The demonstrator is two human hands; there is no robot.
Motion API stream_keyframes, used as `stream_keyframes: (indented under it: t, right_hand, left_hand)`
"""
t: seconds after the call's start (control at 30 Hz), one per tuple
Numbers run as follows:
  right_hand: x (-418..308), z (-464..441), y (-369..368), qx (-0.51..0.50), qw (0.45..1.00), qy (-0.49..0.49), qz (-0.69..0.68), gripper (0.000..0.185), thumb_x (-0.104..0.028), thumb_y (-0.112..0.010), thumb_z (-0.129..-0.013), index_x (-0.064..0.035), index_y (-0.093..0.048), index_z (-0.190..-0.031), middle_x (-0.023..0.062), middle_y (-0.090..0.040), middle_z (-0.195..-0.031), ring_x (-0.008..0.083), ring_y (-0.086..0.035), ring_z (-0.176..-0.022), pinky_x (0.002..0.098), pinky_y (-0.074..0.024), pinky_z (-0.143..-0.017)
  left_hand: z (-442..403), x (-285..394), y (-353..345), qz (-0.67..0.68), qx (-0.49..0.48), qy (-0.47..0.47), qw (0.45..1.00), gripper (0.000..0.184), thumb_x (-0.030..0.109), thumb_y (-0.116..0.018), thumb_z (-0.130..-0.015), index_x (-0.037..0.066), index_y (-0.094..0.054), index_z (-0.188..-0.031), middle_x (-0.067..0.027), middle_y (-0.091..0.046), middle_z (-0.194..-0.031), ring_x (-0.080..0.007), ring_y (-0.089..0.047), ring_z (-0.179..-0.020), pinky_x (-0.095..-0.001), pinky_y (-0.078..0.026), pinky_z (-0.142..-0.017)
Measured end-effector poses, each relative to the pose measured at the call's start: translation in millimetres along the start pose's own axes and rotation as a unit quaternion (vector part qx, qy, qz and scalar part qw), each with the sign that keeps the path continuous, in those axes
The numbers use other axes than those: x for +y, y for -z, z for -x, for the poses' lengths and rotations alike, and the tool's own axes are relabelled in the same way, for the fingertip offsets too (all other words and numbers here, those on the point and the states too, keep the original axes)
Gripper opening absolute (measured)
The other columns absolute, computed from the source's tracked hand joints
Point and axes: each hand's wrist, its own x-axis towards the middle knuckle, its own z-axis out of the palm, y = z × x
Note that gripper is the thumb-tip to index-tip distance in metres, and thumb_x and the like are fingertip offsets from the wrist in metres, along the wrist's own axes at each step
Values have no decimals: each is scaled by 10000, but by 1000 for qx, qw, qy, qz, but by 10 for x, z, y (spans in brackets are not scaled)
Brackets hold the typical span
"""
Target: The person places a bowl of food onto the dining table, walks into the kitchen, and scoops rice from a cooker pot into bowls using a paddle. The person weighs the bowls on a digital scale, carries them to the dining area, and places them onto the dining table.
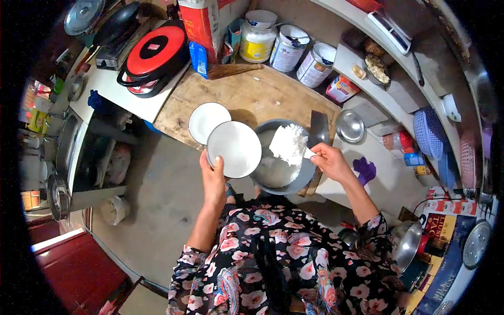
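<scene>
White powder: A clumpy heap of white powder (287, 143) sits on a white-handled scoop (310, 153), raised over a gray basin (309, 174).
Right grip: A person's right grip (331, 163) closes around the scoop's handle, fingers pinched together.
Left grip: The left grip (212, 181) clasps a white bowl (235, 149) by its side, thumb over the rim, just beside the basin.
Basin: It stands at the front edge of a wooden board (210, 84), with pale contents inside.
Second bowl: Another white one, the second bowl (206, 118), shows partly behind the held bowl.
Right of basin: A cleaver (318, 126) lies near the rim; beyond are a metal bowl (350, 126) and a purple cloth (364, 170) on the white counter (388, 184).
Back: Three tubs (287, 51) line the wall.
Far left: A red-lidded pan (156, 51) sits beside the board.
</scene>
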Motion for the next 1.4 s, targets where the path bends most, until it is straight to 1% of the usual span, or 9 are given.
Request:
stream_keyframes:
  t: [0.13,0.23,0.27,0.33,0.57,0.87,1.0,1.17,1.4]
  right_hand:
    - [-307,147,0,36,999,39,-9,134,-21,-495,-735,7,-497,-866,19,-538,-739,52,-481,-664,191,-394,-596]
    - [-531,214,-117,107,974,130,154,187,-86,-535,-720,-18,-497,-890,128,-572,-797,218,-573,-717,287,-439,-606]
    - [-593,222,-204,123,968,154,157,171,-30,-538,-709,-7,-494,-872,87,-549,-735,149,-532,-661,249,-417,-597]
    - [-608,154,-329,148,914,269,265,178,-12,-545,-679,-31,-507,-852,75,-514,-733,215,-523,-647,279,-419,-563]
    - [-548,76,-496,151,818,316,456,208,8,-551,-632,-59,-525,-828,56,-449,-732,217,-497,-655,304,-407,-522]
    - [-625,123,-524,119,893,303,312,198,13,-542,-661,-34,-519,-852,89,-502,-739,240,-513,-600,289,-410,-525]
    - [-630,111,-503,115,978,162,66,163,9,-481,-718,-3,-497,-880,43,-509,-718,121,-496,-585,234,-392,-511]
    - [-576,114,-296,49,977,49,-202,186,-7,-451,-759,42,-459,-939,52,-499,-690,69,-428,-492,171,-324,-426]
    - [-303,112,-99,103,982,-33,-155,185,-78,-469,-757,21,-488,-913,-3,-473,-623,39,-402,-494,167,-327,-447]
  left_hand:
    - [-90,-143,-63,-99,-67,-82,989,539,340,-396,-822,107,-141,-1235,-154,-293,-1181,-267,-400,-1008,-407,-432,-710]
    - [64,138,-222,-4,-109,-2,994,513,308,-406,-824,86,-170,-1222,-128,-328,-1158,-235,-398,-1009,-386,-405,-754]
    - [99,174,-258,32,-123,40,991,505,275,-432,-822,71,-189,-1215,-116,-350,-1143,-208,-391,-1017,-368,-383,-790]
    - [110,106,-286,49,-137,51,988,518,330,-406,-827,92,-170,-1222,-110,-349,-1145,-212,-416,-999,-379,-418,-741]
    - [138,7,-262,127,-168,52,976,490,389,-338,-837,111,-182,-1208,-96,-346,-1151,-205,-419,-1004,-363,-421,-755]
    - [55,-111,-136,148,-169,42,974,503,395,-325,-838,110,-166,-1219,-95,-334,-1163,-215,-409,-1024,-373,-400,-789]
    - [78,-63,-109,179,-171,85,965,551,443,-283,-831,87,-160,-1233,-114,-327,-1186,-242,-386,-1056,-404,-349,-846]
    - [73,-29,-86,193,-155,145,958,589,488,-242,-821,73,-175,-1234,-129,-324,-1200,-255,-369,-1080,-421,-334,-860]
    - [13,-100,63,175,-120,121,970,587,489,-255,-818,77,-192,-1231,-105,-327,-1202,-257,-354,-1091,-433,-332,-862]
